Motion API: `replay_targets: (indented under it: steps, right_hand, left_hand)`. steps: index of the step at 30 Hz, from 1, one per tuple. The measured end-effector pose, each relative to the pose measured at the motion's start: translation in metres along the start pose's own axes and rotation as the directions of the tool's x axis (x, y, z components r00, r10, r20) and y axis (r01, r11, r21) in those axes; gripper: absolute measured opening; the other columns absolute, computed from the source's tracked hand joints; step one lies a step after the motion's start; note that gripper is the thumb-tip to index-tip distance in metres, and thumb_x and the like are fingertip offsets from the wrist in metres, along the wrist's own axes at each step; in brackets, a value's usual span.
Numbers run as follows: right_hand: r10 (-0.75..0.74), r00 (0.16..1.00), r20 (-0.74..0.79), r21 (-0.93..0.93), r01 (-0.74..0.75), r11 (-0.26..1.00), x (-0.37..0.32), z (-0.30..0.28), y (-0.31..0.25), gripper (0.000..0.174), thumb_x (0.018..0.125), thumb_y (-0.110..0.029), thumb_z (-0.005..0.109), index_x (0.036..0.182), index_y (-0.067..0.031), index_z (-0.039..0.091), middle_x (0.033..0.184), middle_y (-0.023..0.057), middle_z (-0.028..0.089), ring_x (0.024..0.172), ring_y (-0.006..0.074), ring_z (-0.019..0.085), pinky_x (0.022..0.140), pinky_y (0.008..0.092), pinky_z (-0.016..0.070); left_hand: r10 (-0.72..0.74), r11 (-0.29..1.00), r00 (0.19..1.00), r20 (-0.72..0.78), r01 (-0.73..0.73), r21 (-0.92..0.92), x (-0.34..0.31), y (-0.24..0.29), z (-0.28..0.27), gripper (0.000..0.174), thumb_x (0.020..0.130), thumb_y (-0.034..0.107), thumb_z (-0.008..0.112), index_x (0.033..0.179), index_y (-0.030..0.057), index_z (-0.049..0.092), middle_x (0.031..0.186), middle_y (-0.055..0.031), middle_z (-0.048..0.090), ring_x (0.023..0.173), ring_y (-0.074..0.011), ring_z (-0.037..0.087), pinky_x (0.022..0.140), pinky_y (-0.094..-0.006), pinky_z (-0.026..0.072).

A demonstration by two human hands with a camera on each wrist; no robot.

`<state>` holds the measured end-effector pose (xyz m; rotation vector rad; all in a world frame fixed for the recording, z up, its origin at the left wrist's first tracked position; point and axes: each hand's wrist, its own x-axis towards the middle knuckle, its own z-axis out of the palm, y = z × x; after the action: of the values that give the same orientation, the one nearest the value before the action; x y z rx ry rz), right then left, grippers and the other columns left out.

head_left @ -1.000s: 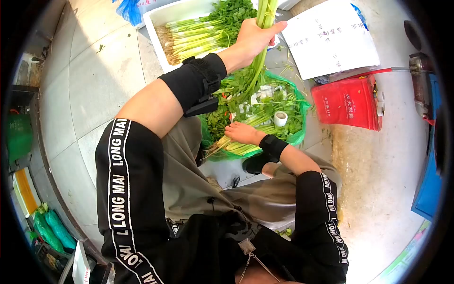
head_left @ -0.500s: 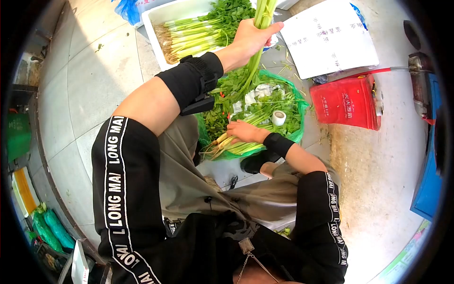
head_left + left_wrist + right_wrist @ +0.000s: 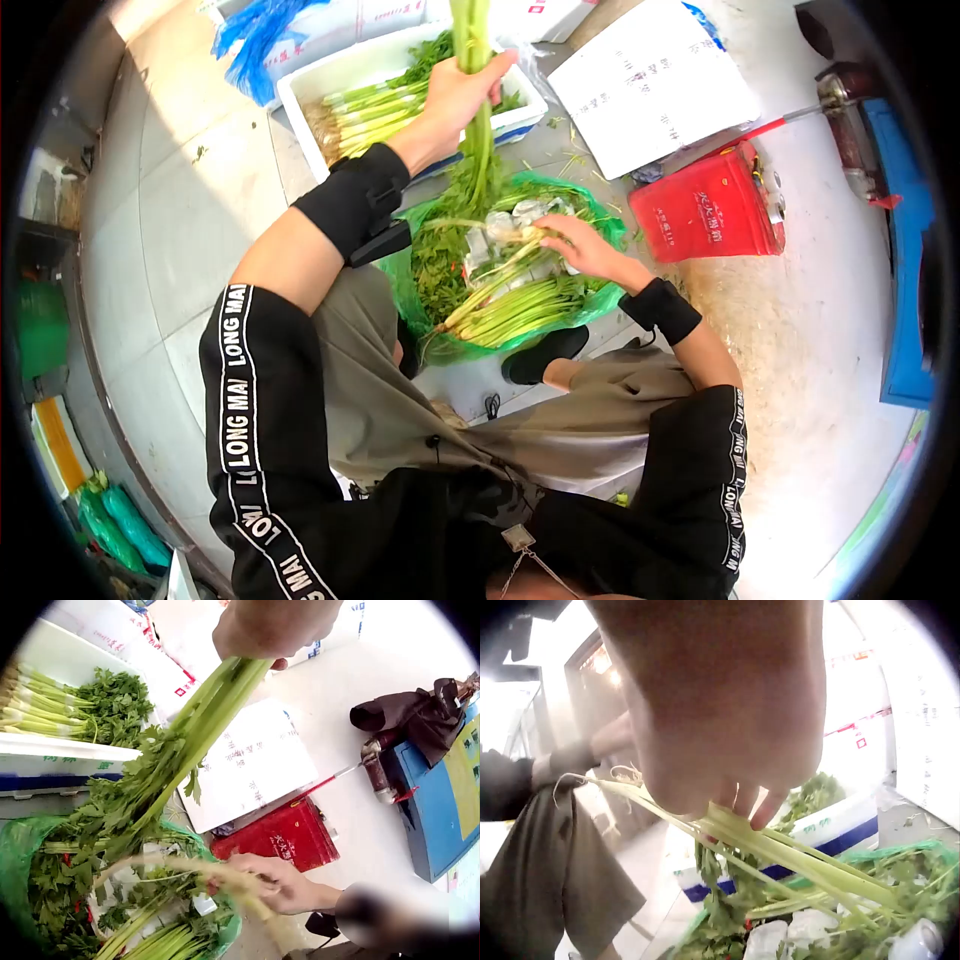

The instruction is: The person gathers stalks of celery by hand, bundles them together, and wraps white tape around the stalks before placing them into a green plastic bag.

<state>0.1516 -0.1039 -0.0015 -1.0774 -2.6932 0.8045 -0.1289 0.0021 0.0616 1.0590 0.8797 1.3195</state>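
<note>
My left hand grips a bunch of celery by its pale green stalks, the leafy ends hanging down. Lower and to the right, my right hand pinches a few thin celery stalks near their root end, fingers curled over them. Below both hands lies a green plastic bag, spread open and full of loose celery, leaves and crumpled white pieces. A white roll lies on the heap, hidden behind my right hand in the head view.
Behind the bag stands a white foam box of bundled celery. A white board with writing and a red bag lie to the right, near a blue box. Blue plastic hangs at the back left.
My right hand has risen from the front of the heap and moved back and right, now with stalks pinched in it. My left hand still holds the bunch up; the head view has shifted.
</note>
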Motion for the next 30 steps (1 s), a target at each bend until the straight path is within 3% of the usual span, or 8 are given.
replay_targets:
  steps: [3,4,8,13,16,20,27,30]
  right_hand:
    - [0.22,0.962,-0.158,0.223,-0.182,0.957,-0.004,-0.032,-0.002,0.031,0.097,-0.011,0.058,0.126,-0.0004,0.055,0.112,0.0132,0.064,0.098,0.0233,0.061,0.087,0.0355,0.0479]
    - [0.214,0.954,-0.211,0.269,-0.154,0.951,-0.003,-0.042,-0.004,0.032,0.098,-0.01,0.057,0.127,0.0022,0.055,0.112,0.0103,0.065,0.097,0.0173,0.06,0.087,0.0313,0.0473]
    - [0.349,0.882,-0.318,0.484,-0.165,0.859,0.002,-0.083,-0.012,0.031,0.098,-0.013,0.059,0.126,0.0012,0.06,0.108,0.0063,0.068,0.097,0.0126,0.062,0.088,0.028,0.0481]
    - [0.308,0.875,-0.373,0.488,-0.097,0.867,0.004,-0.097,-0.003,0.03,0.099,-0.014,0.058,0.124,0.0028,0.061,0.106,0.0052,0.069,0.099,0.0128,0.065,0.086,0.0281,0.0495]
    - [0.324,0.808,-0.491,0.451,-0.083,0.889,0.012,-0.123,-0.004,0.03,0.096,-0.011,0.063,0.123,0.0024,0.062,0.098,0.0043,0.07,0.091,0.0103,0.063,0.081,0.0271,0.05]
    - [0.355,0.684,-0.637,0.48,-0.007,0.877,0.025,-0.146,-0.002,0.032,0.094,-0.014,0.067,0.12,0.003,0.063,0.094,0.0055,0.07,0.08,0.0094,0.062,0.071,0.0247,0.0504]
    - [0.376,0.535,-0.757,0.393,-0.087,0.915,0.033,-0.155,-0.016,0.035,0.087,-0.022,0.076,0.11,0.0037,0.069,0.089,0.0093,0.072,0.071,0.0106,0.064,0.063,0.0274,0.0517]
    - [0.368,0.541,-0.756,0.387,-0.083,0.918,0.042,-0.155,-0.021,0.036,0.086,-0.024,0.077,0.107,0.0041,0.07,0.088,0.009,0.073,0.067,0.0104,0.063,0.061,0.0272,0.0518]
  left_hand:
    - [0.012,1.0,1.0,-0.02,-0.012,0.013,0.008,-0.008,-0.006,0.035,0.089,0.04,0.072,0.073,0.0121,0.058,0.066,0.002,0.056,0.064,-0.0106,0.053,0.063,-0.0284,0.0432]
    - [-0.008,1.0,0.999,-0.039,0.009,0.013,0.01,-0.011,-0.006,0.035,0.089,0.04,0.072,0.073,0.0119,0.058,0.066,0.002,0.055,0.063,-0.0106,0.053,0.063,-0.0284,0.0431]
    - [-0.041,0.999,0.998,-0.045,0.041,0.01,0.009,-0.026,0.021,0.03,0.089,0.035,0.073,0.08,0.0082,0.063,0.064,0.0023,0.054,0.06,-0.009,0.05,0.058,-0.0275,0.0396]
    - [-0.039,0.999,0.998,0.042,0.039,-0.01,0.002,-0.046,0.049,0.027,0.09,0.031,0.071,0.08,0.0067,0.065,0.062,0.002,0.054,0.054,-0.0091,0.047,0.053,-0.0278,0.0372]
    - [-0.152,0.987,0.979,0.133,0.157,-0.029,-0.003,-0.031,0.066,0.028,0.092,0.033,0.07,0.089,0.0057,0.065,0.067,0.0016,0.055,0.062,-0.009,0.05,0.059,-0.0264,0.0398]
    - [-0.117,0.983,0.95,0.291,0.153,-0.104,0.005,-0.039,0.081,0.034,0.093,0.034,0.069,0.107,0.003,0.066,0.072,0.0018,0.056,0.067,-0.009,0.051,0.065,-0.0254,0.0409]
    - [-0.082,0.987,0.943,0.323,0.123,-0.108,0.0,-0.035,0.119,0.045,0.095,0.035,0.067,0.125,0.0013,0.062,0.084,-0.0011,0.06,0.071,-0.0087,0.054,0.065,-0.0254,0.0435]
    - [-0.094,0.991,0.944,0.317,0.118,-0.059,-0.004,-0.031,0.128,0.049,0.096,0.038,0.066,0.127,0.001,0.06,0.089,-0.0018,0.061,0.072,-0.0086,0.055,0.065,-0.0257,0.0446]
